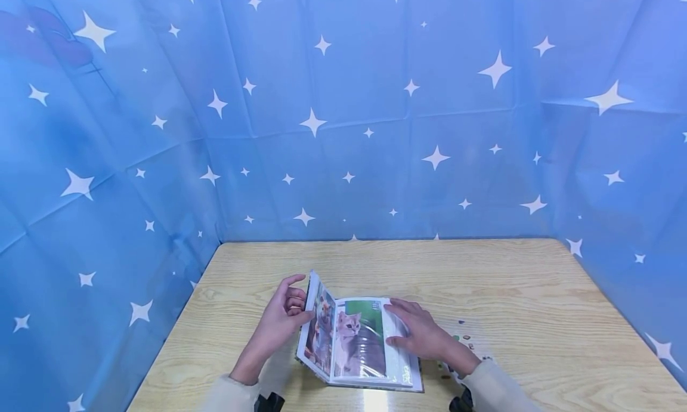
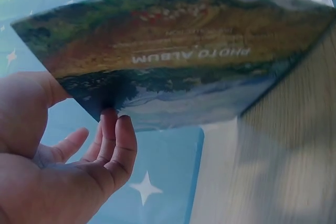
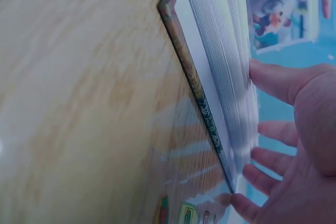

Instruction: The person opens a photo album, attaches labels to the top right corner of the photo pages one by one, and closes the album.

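Note:
A photo album (image 1: 398, 358) lies open on the table, its left cover tilted up. My left hand (image 1: 281, 316) grips that cover at its outer edge, thumb on the inner side and fingers behind. The left wrist view shows the cover's painted outside (image 2: 184, 82), with "PHOTO ALBUM" upside down, and curled fingers against it. A kitten photo (image 1: 361, 343) fills the right-hand page; another animal picture (image 1: 322, 328) is on the raised side. My right hand (image 1: 421, 331) rests along the right page's outer edge, fingers spread. In the right wrist view, thumb and fingertips touch the thick page stack (image 3: 223, 61).
A clear sheet with small colourful stickers (image 1: 466, 338) lies on the wooden table (image 1: 537, 304) right of the album, partly hidden by my right forearm. Blue star-patterned curtains (image 1: 376, 179) hang behind the table and along both sides.

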### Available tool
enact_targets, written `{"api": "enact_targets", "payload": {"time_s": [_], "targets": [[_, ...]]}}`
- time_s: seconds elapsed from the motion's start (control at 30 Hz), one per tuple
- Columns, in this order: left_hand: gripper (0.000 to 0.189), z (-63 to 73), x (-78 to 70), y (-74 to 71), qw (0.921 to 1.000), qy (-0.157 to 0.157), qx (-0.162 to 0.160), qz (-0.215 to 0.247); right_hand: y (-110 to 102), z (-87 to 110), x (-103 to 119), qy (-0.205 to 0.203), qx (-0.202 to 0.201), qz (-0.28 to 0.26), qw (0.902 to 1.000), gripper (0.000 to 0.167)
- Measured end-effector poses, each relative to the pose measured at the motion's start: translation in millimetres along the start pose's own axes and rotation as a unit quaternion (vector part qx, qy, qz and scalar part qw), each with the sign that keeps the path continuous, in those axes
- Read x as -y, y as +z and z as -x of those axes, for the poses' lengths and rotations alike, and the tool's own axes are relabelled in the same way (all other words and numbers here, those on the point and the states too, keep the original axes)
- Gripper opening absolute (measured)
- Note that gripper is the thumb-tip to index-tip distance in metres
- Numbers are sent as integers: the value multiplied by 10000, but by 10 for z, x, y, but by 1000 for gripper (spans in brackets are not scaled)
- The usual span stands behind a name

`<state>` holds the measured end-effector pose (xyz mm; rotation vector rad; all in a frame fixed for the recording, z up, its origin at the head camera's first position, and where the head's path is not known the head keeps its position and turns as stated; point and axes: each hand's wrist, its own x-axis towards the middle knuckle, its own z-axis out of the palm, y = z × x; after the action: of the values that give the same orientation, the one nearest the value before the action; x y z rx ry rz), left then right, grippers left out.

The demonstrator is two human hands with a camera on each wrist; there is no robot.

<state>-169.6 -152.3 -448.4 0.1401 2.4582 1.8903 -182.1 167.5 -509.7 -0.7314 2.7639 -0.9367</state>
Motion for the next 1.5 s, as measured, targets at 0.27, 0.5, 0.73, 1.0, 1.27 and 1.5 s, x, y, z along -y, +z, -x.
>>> {"api": "enact_targets", "payload": {"time_s": [0.27,0.5,0.73,1.0,1.27,1.5], "targets": [[75,-41,-63,266,9983,453,214,-296,4,3,4,84,48,-80,9999,72],[75,-40,-133,437,9940,785,220,-731,4,7,2,82,26,-65,9999,72],[78,-48,-164,587,9908,851,184,-1035,-4,12,-3,65,-22,-47,10000,72],[86,-45,-169,756,9935,631,243,-915,8,1,-15,-5,-78,-13,10000,72],[89,-58,-129,938,9914,564,514,-1067,13,3,-27,-27,-136,35,9999,74],[92,-45,-88,1134,9887,425,488,-1350,5,10,-6,2,-142,-4,9999,73]]}}
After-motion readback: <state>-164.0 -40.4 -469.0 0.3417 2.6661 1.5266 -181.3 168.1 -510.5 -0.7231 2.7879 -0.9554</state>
